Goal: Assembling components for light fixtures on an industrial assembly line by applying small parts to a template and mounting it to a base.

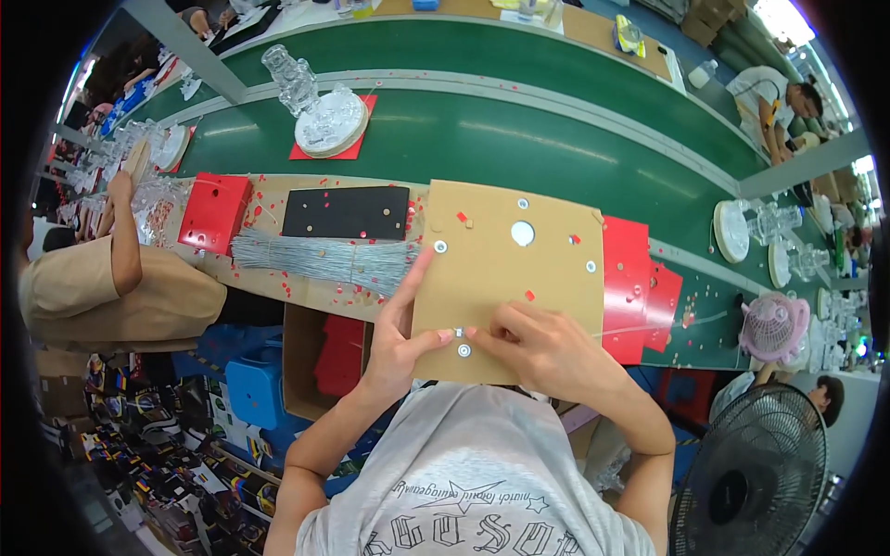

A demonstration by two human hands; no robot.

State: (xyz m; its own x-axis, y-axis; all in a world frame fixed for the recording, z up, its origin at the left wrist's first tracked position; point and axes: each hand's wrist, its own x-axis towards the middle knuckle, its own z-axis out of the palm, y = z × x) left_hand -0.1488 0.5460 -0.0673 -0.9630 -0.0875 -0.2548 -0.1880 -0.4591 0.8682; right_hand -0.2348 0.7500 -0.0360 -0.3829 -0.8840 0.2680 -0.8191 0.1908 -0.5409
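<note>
A tan cardboard panel (510,287) is held up in front of my chest, with a large round hole and several small metal-rimmed holes. My left hand (400,345) grips its left edge, index finger stretched along the side and thumb lying on the face. Close to that thumb's tip is a small shiny metal bit (459,332). My right hand (549,347) rests on the lower part of the panel with fingers curled, its fingertips pressed beside the metal bit. What they pinch is too small to make out. A thin pale strand (663,326) stretches out to the right behind that hand.
Left of the panel lie a bundle of grey wires (320,259), a black block (345,213) and a red box (215,213). Red sheets (626,287) are stacked at right. A green conveyor (445,139) carries clear plastic pieces (320,111). Fans (756,463) and co-workers flank me.
</note>
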